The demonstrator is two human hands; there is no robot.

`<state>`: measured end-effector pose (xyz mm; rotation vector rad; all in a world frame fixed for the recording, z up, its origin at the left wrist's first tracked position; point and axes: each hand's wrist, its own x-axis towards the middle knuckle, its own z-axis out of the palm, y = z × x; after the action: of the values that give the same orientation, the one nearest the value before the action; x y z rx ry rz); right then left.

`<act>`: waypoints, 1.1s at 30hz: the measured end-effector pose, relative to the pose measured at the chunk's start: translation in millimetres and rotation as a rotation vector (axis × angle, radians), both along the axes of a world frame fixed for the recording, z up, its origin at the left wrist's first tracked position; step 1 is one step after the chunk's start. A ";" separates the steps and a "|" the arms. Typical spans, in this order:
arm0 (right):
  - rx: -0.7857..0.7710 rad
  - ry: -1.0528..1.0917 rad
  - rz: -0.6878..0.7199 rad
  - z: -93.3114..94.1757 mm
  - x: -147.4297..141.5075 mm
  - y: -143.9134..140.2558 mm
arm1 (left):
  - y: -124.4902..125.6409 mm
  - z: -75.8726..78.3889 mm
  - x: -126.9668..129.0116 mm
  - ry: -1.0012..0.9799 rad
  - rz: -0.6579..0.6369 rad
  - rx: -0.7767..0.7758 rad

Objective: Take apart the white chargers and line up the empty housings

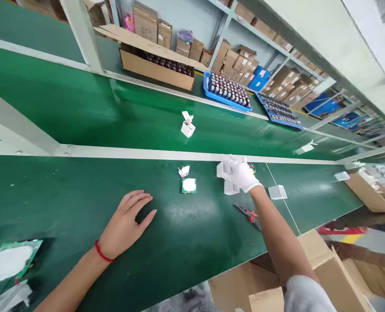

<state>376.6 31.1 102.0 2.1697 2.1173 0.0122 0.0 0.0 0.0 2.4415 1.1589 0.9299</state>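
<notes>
My left hand (129, 221), bare with a red bracelet, hovers over or rests on the green worktop; its fingers are bent, the thumb is apart, and nothing is in it. In a white glove, my right hand (240, 174) has its fingers closed at a translucent white plastic box (223, 168); the glove partly covers the grip. A second such box (231, 188) stands just below that hand. Between the hands lies a green circuit board (189, 185) with a white pad, beside a small white connector piece (183, 171). Red-handled pliers (249, 214) lie near my right forearm.
A white rail (140, 153) crosses the worktop. Behind it stands a white box with a part (188, 128). Blue trays of parts (228, 92) and a long carton (156, 69) line the shelf. Another clear box (277, 192) lies right. Open cartons (328, 268) stand below the edge.
</notes>
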 end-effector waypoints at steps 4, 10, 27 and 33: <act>0.138 0.091 0.102 7.7 -33.6 -26.8 | -18.5 24.7 3.8 -0.013 0.007 -0.103; -0.008 0.456 0.635 -1.9 -125.3 -68.8 | -28.5 41.3 28.1 0.061 -0.203 -0.363; -0.186 0.851 0.182 -44.4 -98.0 -16.5 | -12.6 20.8 11.5 -0.151 -0.221 -0.431; -0.391 1.660 -0.188 -46.4 -104.9 -25.4 | -11.8 16.3 12.5 -0.163 -0.220 -0.365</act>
<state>271.7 5.7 55.6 2.1374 1.8044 -2.6583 12.5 -11.8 16.3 2.1051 0.8914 0.7588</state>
